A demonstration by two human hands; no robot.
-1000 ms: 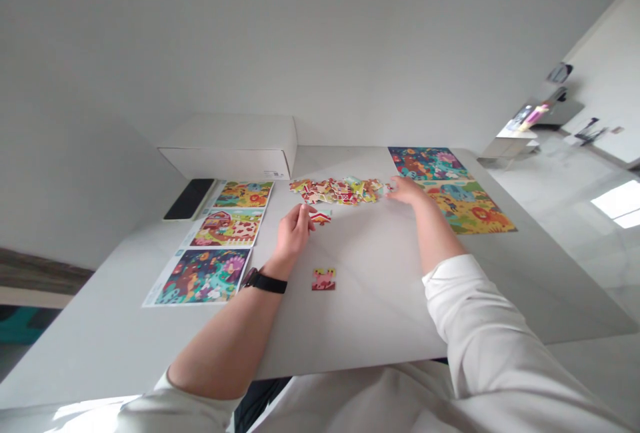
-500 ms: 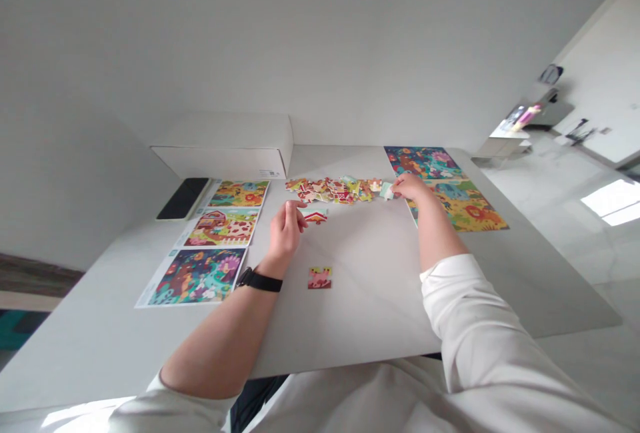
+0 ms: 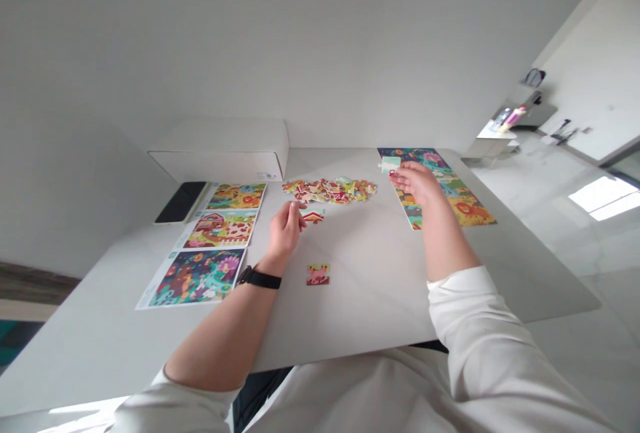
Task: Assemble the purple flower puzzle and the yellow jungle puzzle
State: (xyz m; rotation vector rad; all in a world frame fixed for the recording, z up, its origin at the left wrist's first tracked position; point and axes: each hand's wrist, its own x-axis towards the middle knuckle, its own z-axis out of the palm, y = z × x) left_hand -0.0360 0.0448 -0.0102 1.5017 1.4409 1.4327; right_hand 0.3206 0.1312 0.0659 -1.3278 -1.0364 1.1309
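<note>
My right hand [image 3: 417, 182] pinches a puzzle piece [image 3: 391, 165], pale green with a bit of red at its lower right corner, raised over the right-hand pictures. Fingers curled, my left hand [image 3: 286, 228] closes at the left edge of a puzzle piece with a red roof [image 3: 313, 216]; part of that piece is hidden by the fingers. Just behind it lies a heap of loose puzzle pieces [image 3: 333, 190], mostly red, yellow and green. Closer to me, a pink pig puzzle section [image 3: 318, 274] rests flat on the table.
On the left lies a sheet with farm and animal pictures [image 3: 217, 229], with a dark phone [image 3: 181, 202] beside it. A long white box [image 3: 215, 165] stands against the wall. Two colourful assembled-looking animal pictures [image 3: 470, 210] lie at the right of the grey table [image 3: 370, 286].
My right hand has lifted the pale green piece up and away from the right end of the heap, turning it so its red corner shows. My left hand has stayed by the roof piece.
</note>
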